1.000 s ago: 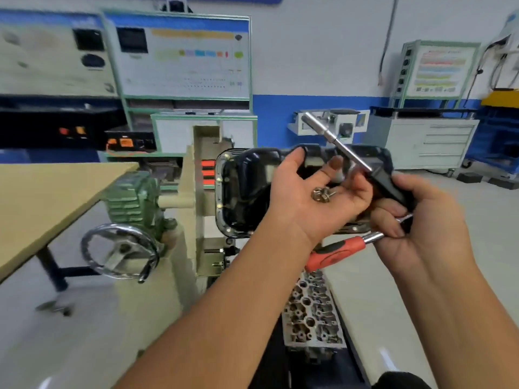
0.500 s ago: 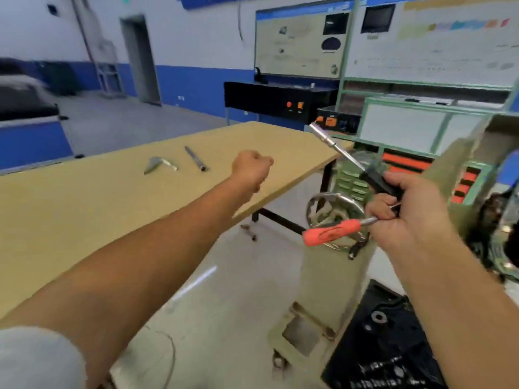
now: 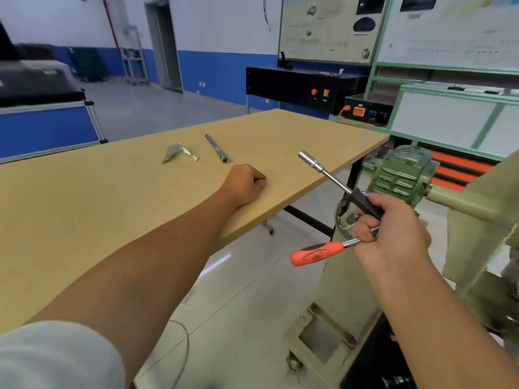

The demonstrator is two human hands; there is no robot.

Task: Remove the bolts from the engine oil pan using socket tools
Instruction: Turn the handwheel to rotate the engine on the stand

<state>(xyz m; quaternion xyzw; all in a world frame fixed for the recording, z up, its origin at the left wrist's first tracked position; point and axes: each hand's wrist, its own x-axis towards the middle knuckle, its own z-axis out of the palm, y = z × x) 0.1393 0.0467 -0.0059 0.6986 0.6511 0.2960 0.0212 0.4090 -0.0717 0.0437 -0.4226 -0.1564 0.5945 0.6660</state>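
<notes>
My left hand (image 3: 244,186) is curled into a fist just above the wooden table (image 3: 112,197) near its right edge; whatever it encloses is hidden by the fingers. My right hand (image 3: 393,234) grips two tools together to the right of the table. One is a socket driver (image 3: 323,168) with a black grip, its socket end pointing up and left. The other is a ratchet with an orange handle (image 3: 317,252) sticking out to the left. The oil pan is out of view.
An extension bar (image 3: 216,148) and a bent metal piece (image 3: 177,153) lie on the table beyond my left fist. The engine stand's green gearbox (image 3: 404,172) and chrome handwheel (image 3: 341,217) sit behind my right hand. Cabinets and display boards line the far wall.
I turned left, away from the oil pan toward the table. My left hand, which had bolts in its open palm, closed into a fist and moved over the table. My right hand kept both tools.
</notes>
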